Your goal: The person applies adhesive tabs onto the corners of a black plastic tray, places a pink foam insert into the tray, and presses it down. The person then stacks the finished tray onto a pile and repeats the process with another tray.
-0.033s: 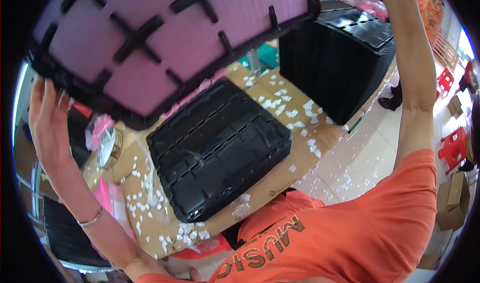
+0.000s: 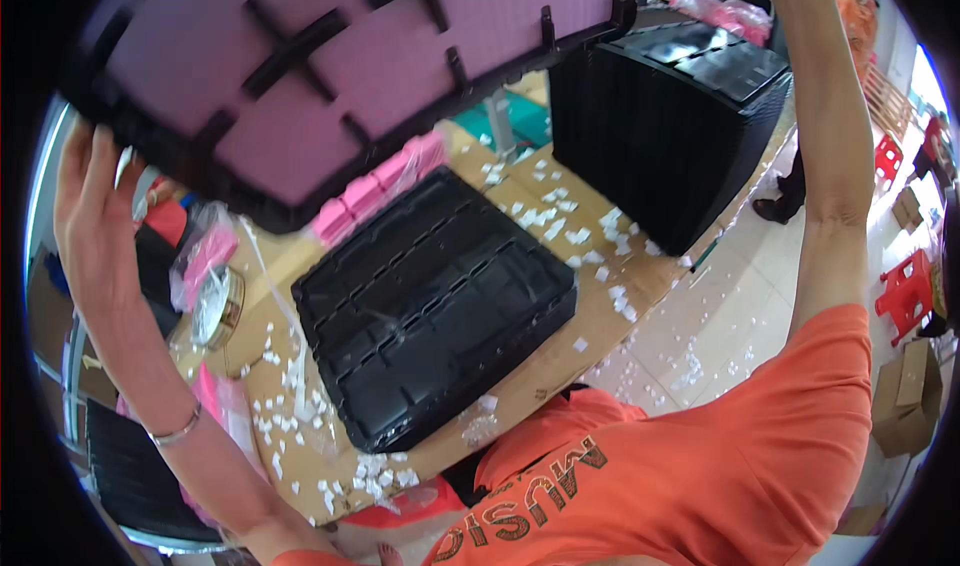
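Note:
A large black plastic tray (image 2: 295,58), its cells backed by pink sheets or pieces, is held up and tilted above the table. My left hand (image 2: 95,196) grips its left corner, the fingertips partly hidden behind the rim. My right forearm (image 2: 835,156) reaches up past the top edge, so my right hand is out of view. Below the raised tray, a black ridged tray or short stack of trays (image 2: 440,306) lies on the cardboard-covered table (image 2: 520,376). Just behind it sits a row of pink blocks (image 2: 375,191), partly under clear film.
A tall stack of black trays (image 2: 650,146) stands at the table's far right. White scraps (image 2: 545,221) are scattered over cardboard and floor. A tape roll (image 2: 218,306) and pink plastic (image 2: 205,261) lie left. Red stools (image 2: 905,296) and a cardboard box (image 2: 905,396) are at right.
The raised tray has shifted slightly up and to the right in the picture. More of the pink blocks behind the lower tray shows. My left hand keeps its grip.

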Available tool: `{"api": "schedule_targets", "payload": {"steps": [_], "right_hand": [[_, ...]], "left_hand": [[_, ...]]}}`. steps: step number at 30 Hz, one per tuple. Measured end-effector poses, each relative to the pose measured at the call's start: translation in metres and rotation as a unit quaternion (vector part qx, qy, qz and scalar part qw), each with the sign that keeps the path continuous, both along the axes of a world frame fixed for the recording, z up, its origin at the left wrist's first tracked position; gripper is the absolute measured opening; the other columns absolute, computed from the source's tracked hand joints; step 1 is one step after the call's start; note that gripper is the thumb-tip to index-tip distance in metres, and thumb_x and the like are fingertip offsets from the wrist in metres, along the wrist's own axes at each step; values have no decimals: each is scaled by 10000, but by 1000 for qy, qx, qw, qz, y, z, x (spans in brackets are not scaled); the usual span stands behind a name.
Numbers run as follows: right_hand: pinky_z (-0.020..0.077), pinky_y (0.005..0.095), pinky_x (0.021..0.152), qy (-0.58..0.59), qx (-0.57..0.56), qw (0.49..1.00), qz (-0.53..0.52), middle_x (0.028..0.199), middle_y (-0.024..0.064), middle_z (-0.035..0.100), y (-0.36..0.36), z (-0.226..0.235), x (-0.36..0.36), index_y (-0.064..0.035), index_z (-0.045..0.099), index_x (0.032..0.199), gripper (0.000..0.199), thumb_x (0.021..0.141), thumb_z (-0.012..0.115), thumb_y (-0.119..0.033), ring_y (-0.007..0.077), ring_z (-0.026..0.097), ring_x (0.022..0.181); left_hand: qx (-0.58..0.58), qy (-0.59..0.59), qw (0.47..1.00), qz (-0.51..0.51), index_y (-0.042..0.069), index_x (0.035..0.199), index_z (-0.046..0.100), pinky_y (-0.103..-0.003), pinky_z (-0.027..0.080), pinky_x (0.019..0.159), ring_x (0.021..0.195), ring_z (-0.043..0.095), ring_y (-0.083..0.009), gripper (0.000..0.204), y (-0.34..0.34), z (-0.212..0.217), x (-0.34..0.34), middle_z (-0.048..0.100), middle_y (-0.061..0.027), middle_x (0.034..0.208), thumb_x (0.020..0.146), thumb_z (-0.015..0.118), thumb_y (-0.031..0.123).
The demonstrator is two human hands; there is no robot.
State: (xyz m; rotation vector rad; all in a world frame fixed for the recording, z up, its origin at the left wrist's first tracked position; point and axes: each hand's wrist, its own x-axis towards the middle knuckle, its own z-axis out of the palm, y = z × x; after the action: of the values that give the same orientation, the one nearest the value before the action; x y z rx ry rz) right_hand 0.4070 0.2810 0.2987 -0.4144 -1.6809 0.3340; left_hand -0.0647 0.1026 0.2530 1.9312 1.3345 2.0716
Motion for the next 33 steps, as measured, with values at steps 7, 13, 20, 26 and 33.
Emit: {"api": "schedule_targets", "payload": {"steps": [7, 13, 20, 26, 33], "right_hand": [[508, 377, 839, 214, -153, 965, 14, 1054, 178, 646, 25, -2, 200, -53, 617, 1134, 579, 939, 461, -576, 282, 620, 965], [463, 338, 884, 208, -254, 934, -142, 923, 5, 669, 112, -116, 365, -124, 689, 1005, 261, 872, 638, -343, 137, 612, 890], [405, 341, 849, 229, -338, 851, -331, 1090, -18, 648, 171, -214, 375, -214, 664, 1179, 438, 849, 632, -501, 119, 573, 1016], [397, 347, 867, 123, -374, 858, -330, 1065, -20, 640, 198, -211, 366, -168, 673, 1145, 427, 867, 614, -487, 145, 570, 1038], [453, 305, 707, 78, -441, 837, -315, 789, -90, 624, 215, -197, 383, -187, 693, 1055, 282, 862, 609, -374, 55, 569, 682]], "left_hand": [[173, 272, 947, 7, 56, 1053, 650, -261, 507, 775, 831, 644, -137, 194, 105, 1, 205, 684, -39, 962, 860, 646, 71], [406, 428, 805, -64, 105, 926, 613, -302, 534, 717, 841, 643, -190, 180, 200, -78, 314, 642, -27, 901, 752, 611, 60], [344, 461, 814, -85, 86, 985, 612, -306, 544, 779, 916, 633, -218, 256, 248, -132, 337, 624, -42, 993, 731, 637, 62], [329, 403, 849, -88, 45, 1010, 604, -327, 554, 771, 931, 633, -242, 295, 273, -145, 326, 616, -69, 986, 723, 624, -21], [318, 375, 867, -76, 41, 1020, 607, -336, 553, 786, 943, 626, -255, 299, 287, -152, 328, 618, -77, 994, 733, 642, -31]]}}
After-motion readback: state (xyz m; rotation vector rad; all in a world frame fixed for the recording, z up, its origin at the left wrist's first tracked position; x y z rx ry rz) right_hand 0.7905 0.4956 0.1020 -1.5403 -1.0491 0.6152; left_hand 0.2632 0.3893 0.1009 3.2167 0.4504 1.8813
